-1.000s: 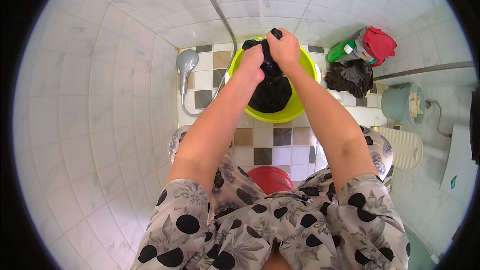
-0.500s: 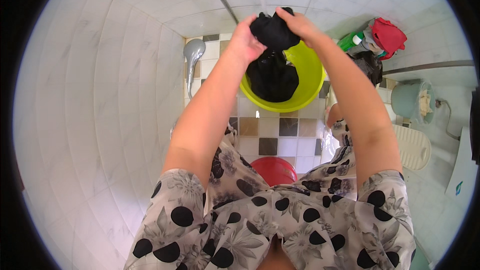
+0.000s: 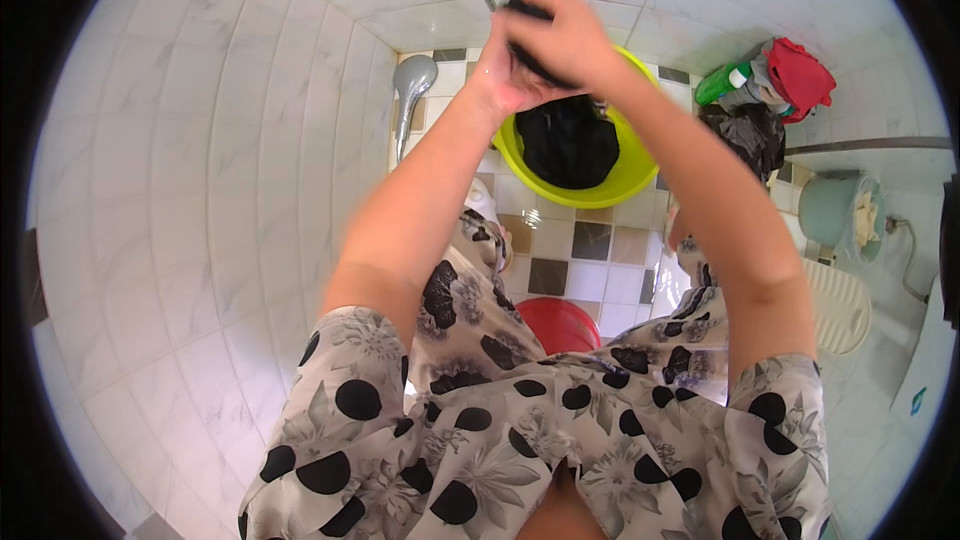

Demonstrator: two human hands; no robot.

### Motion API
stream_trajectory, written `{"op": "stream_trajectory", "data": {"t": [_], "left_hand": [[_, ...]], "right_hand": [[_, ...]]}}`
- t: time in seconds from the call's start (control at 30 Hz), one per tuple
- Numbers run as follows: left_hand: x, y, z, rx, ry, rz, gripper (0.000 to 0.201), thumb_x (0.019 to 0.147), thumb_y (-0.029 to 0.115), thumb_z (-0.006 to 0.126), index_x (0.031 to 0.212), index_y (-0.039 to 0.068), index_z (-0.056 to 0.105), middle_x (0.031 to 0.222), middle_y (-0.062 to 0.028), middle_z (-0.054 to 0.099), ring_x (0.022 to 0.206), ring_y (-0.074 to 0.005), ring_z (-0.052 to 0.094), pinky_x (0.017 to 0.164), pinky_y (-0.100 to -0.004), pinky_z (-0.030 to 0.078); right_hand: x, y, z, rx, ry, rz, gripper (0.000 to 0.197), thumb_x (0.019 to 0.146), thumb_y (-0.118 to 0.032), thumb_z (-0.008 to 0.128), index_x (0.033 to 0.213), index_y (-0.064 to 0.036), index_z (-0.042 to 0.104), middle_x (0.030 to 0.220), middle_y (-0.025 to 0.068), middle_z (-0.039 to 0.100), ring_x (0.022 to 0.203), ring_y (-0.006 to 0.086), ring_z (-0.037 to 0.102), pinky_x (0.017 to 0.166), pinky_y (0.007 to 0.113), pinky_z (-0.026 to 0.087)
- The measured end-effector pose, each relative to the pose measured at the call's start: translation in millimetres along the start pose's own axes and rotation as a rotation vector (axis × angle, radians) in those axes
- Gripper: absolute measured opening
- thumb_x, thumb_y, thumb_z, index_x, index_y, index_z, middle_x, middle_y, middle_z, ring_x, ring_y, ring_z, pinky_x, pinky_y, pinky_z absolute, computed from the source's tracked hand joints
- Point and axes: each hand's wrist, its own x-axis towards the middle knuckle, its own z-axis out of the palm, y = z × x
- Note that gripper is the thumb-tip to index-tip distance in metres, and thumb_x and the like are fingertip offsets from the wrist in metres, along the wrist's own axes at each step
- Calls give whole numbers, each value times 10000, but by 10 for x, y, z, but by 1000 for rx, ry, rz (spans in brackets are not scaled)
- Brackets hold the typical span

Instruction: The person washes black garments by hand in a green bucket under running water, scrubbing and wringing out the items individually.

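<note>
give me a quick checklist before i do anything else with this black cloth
1. Grip on the held cloth: ok, between left hand and right hand
2. Black fabric inside the yellow-green basin: ok
3. Held cloth separate from that fabric: cannot tell, hands hide part
4. Shower head outside the basin: ok, left of it
5. Green bottle outside the basin: ok, right of it

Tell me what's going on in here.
A person is gripping a bunched black cloth between the left hand and right hand, seemingly raised above the far side of a yellow-green basin. More black fabric lies in the basin. A shower head rests on the tiled floor to the left.
</note>
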Motion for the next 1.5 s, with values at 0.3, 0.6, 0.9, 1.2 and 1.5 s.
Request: {"op": "stream_trajectory", "data": {"t": [0.3, 0.6, 0.9, 1.2, 1.5], "left_hand": [[801, -206, 23, -1, 173, 159, 273, 918, 267, 439, 960, 29, 565, 942, -123, 627, 837, -256, 613, 781, -431, 500], [623, 76, -403, -65, -66, 99, 257, 923, 269, 455, 936, 33, 556, 895, -130, 616, 847, -256, 604, 772, -395, 496], [273, 60, 118, -15, 313, -92, 820, 817, 717, 381, 1377, 121, 313, 1340, -227, 397, 1215, -445, 397, 1000, -625, 294], [440, -260, -351, -514, -461, 222, 360, 902, 394, 395, 868, 73, 554, 787, -104, 589, 738, -223, 590, 687, -386, 490], [569, 15, -513, 35, -132, 100, 235, 924, 213, 390, 827, 69, 549, 854, -115, 616, 776, -240, 600, 750, -419, 488]], "right_hand": [[217, 555, 65, -476, 421, 199, 336, 776, -389, 558, 879, -97, 687, 827, 183, 648, 784, 379, 616, 683, 449, 482], [61, 195, 505, -508, 261, 167, 331, 805, -357, 568, 958, -83, 671, 877, 227, 629, 845, 415, 599, 749, 458, 477], [504, 535, -247, 39, 317, 451, 581, 850, -511, 519, 1054, 26, 610, 957, 226, 649, 933, 299, 631, 811, 394, 465], [-234, 73, 689, -489, 343, -206, 250, 753, -312, 662, 788, -66, 636, 766, 166, 618, 733, 367, 596, 637, 431, 466], [-126, 188, 666, -435, 426, 50, 417, 868, -407, 531, 870, -1, 623, 800, 253, 611, 785, 432, 581, 692, 447, 458]]}}
